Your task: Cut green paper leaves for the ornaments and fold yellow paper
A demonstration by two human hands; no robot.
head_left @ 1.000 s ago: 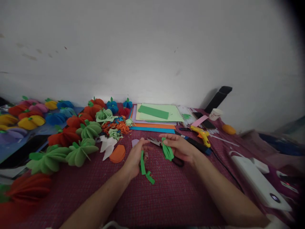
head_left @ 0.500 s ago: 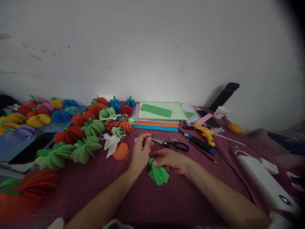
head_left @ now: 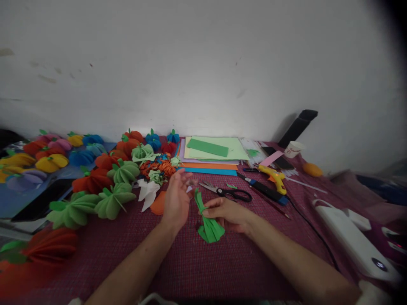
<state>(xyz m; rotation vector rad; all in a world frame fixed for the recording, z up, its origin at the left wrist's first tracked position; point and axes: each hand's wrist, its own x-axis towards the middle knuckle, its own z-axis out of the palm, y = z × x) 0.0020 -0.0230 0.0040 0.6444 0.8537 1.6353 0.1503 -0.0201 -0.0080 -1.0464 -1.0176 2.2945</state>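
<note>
My right hand (head_left: 226, 214) pinches a bundle of green paper strips (head_left: 208, 222) at its middle, the cut ends fanning down onto the maroon cloth (head_left: 203, 262). My left hand (head_left: 176, 199) hovers just left of the bundle with its fingers loosely spread and blurred, holding nothing I can see. Black-handled scissors (head_left: 229, 193) lie on the cloth just beyond my right hand. An orange paper disc (head_left: 156, 205) lies partly hidden behind my left hand.
Paper pumpkins in green, red, blue and yellow (head_left: 104, 186) crowd the left side. Stacked coloured sheets (head_left: 213, 153) lie at the back. A yellow glue gun (head_left: 272, 177), a blue-black cutter (head_left: 263, 190), a paper cup (head_left: 293, 149) and a white device (head_left: 352, 241) sit to the right.
My right hand put the scissors down and brought the green strips towards me, then lifted the bundle's top upright. My left hand let go of its green strip and opened.
</note>
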